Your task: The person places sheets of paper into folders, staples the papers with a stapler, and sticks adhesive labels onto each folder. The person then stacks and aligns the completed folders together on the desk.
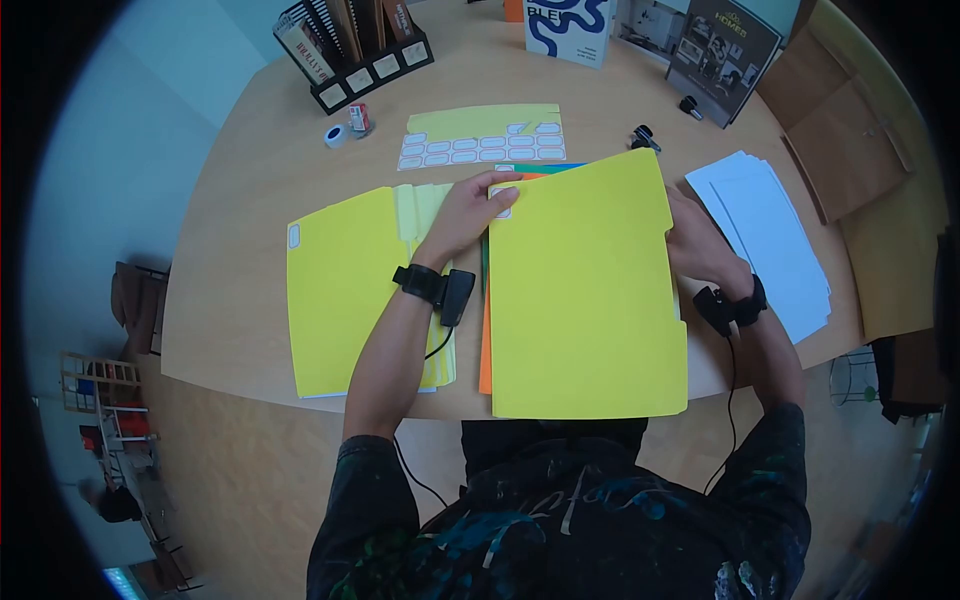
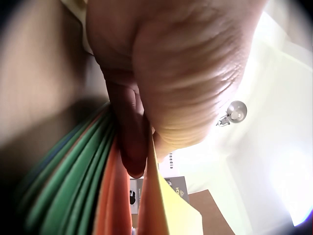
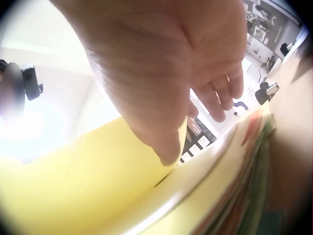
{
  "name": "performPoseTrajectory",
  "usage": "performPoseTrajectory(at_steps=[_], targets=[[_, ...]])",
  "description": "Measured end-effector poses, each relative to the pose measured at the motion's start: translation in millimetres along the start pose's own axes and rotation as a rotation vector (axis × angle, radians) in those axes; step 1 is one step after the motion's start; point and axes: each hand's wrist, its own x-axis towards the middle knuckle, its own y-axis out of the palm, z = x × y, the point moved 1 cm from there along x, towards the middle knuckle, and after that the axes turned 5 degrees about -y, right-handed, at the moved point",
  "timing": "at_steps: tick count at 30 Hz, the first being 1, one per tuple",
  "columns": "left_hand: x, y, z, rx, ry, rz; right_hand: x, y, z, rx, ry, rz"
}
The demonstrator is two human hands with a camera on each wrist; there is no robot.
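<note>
A yellow folder (image 1: 585, 300) stands tilted in front of the torso, with orange and green folders behind it. My left hand (image 1: 468, 222) grips its upper left corner near a white label, thumb in front. In the left wrist view, a finger of my left hand (image 2: 166, 63) reaches between orange folders (image 2: 112, 196), beside several green ones (image 2: 73, 191). At the folder's right edge is my right hand (image 1: 700, 240), its fingers partly hidden. The right wrist view shows my right hand (image 3: 161, 68) with its thumb against the yellow folder (image 3: 93, 171) and other fingers extended beyond the edge.
Left lies a yellow folder pile (image 1: 345, 300); right, white sheets (image 1: 765, 235). Behind are a label sheet (image 1: 480, 150), black clips (image 1: 643, 138), a tape roll (image 1: 336, 136), a small box (image 1: 359, 121), a file organizer (image 1: 375, 75) and upright books (image 1: 725, 55).
</note>
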Motion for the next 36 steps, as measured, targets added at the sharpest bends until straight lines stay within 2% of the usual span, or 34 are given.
performPoseTrajectory(at_steps=[1, 2, 4, 8, 11, 14, 16, 17, 19, 20, 22, 23, 26, 28, 29, 31, 33, 34, 35, 36], targets=[[0.5, 0.3, 0.9, 0.022, 0.036, 0.021, 1.9, -2.8, 3.9, 0.132, 0.035, 0.027], [0.4, 0.4, 2.3, 0.023, 0.036, 0.024, 3.0, -3.9, 7.3, 0.133, 0.037, 0.025], [-2.6, 1.8, -0.8, -0.007, 0.047, 0.040, 6.4, -5.0, 17.8, 0.227, -0.162, -0.039], [-0.7, -1.4, 3.4, -0.004, 0.044, 0.015, 18.0, -6.8, 48.0, 0.290, -0.224, -0.019], [1.2, -3.9, 6.4, -0.066, 0.133, 0.026, 22.1, -4.4, 53.5, 0.323, -0.270, 0.072], [2.6, -6.8, 11.9, -0.199, 0.157, 0.039, 22.4, -1.2, 52.0, 0.335, -0.260, 0.096], [3.8, -8.6, 12.9, -0.376, 0.087, 0.056, 23.5, -1.8, 51.4, 0.407, -0.239, 0.146], [3.8, -8.8, 13.5, -0.377, 0.086, 0.055, 23.8, 1.7, 45.7, 0.407, -0.239, 0.148], [1.1, -6.3, 5.3, -0.631, 0.066, 0.070, 24.1, 12.8, 33.2, 0.250, -0.331, 0.193], [-0.2, -2.7, 2.0, -0.631, 0.064, 0.071, 21.7, 17.9, 29.7, 0.251, -0.330, 0.193], [-8.0, 12.9, -18.0, -0.633, -0.037, -0.241, 15.9, 27.0, 33.5, -0.102, -0.375, 0.226], [-41.2, 33.7, -78.3, -0.782, -0.105, -0.336, 13.4, 32.3, 32.2, -0.101, -0.374, 0.225], [-40.0, 32.8, -71.4, -0.763, -0.097, -0.334, 9.2, 41.3, 26.8, -0.183, -0.316, 0.314], [-39.3, 30.7, -67.3, -0.744, -0.082, -0.333, 11.7, 37.4, 22.8, 0.020, -0.281, 0.207], [-48.9, 29.9, -63.1, -0.734, -0.076, -0.332, 15.7, 28.9, 22.7, 0.020, -0.283, 0.209], [-100.8, 31.9, -47.3, -0.713, -0.068, -0.329, 31.4, 1.0, 14.4, 0.200, 0.086, 0.055], [-134.0, 34.5, -36.0, -0.691, -0.061, -0.320, 53.1, 0.1, -33.2, -0.092, 0.204, -0.333], [-19.9, 23.1, -59.2, -0.682, -0.058, -0.314, 66.4, 4.4, -69.9, -0.270, 0.250, -0.436], [-2.9, 23.7, -60.5, -0.673, -0.051, -0.309, 76.9, 3.6, -97.4, -0.450, 0.292, -0.539], [2.4, 23.6, -60.5, -0.663, -0.044, -0.306, 83.4, -3.1, -104.4, -0.451, 0.291, -0.538]])
